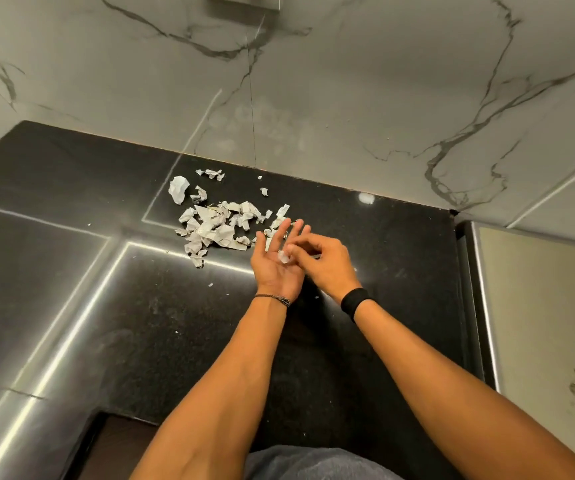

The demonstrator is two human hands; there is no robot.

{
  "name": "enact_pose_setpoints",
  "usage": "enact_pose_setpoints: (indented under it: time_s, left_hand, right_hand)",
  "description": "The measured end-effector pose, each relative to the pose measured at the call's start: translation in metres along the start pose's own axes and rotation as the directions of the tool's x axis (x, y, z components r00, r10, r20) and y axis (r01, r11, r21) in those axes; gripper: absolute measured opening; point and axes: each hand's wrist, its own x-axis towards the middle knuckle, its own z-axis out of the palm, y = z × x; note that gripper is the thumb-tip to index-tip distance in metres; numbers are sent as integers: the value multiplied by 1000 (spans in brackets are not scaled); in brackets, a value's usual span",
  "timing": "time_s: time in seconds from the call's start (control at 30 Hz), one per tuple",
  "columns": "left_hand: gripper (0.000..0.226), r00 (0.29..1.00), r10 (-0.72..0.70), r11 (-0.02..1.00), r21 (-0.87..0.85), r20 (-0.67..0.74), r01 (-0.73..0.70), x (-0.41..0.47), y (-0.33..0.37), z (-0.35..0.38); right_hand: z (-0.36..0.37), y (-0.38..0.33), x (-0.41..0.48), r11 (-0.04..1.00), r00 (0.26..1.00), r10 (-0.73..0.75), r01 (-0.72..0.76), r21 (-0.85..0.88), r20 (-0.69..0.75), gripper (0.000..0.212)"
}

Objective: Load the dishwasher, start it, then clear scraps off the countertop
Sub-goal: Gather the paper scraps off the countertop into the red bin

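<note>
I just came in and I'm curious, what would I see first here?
A heap of torn, crumpled white paper scraps lies on the black speckled stone countertop, near the grey-veined white marble wall. Just right of it, the left hand is held palm up and open, and the right hand pinches a small white paper bit on that palm.

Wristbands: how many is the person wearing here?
2: a thin bracelet on the left wrist, a wide black band on the right wrist. No others seem hidden.
</note>
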Motion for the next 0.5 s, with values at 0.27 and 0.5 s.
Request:
enact_pose_setpoints:
  time_s: [0.27, 0.5]
  left_hand:
    - [67, 999, 50, 999, -9, -20, -50, 9, 34, -16]
    - [67, 995, 90, 993, 75, -33, -87, 10, 50, -23]
  right_hand:
    - [-14, 29, 31, 948, 993, 115, -113, -297, -12, 24]
    - [18, 37, 33, 772, 983, 33, 89, -630, 179, 36]
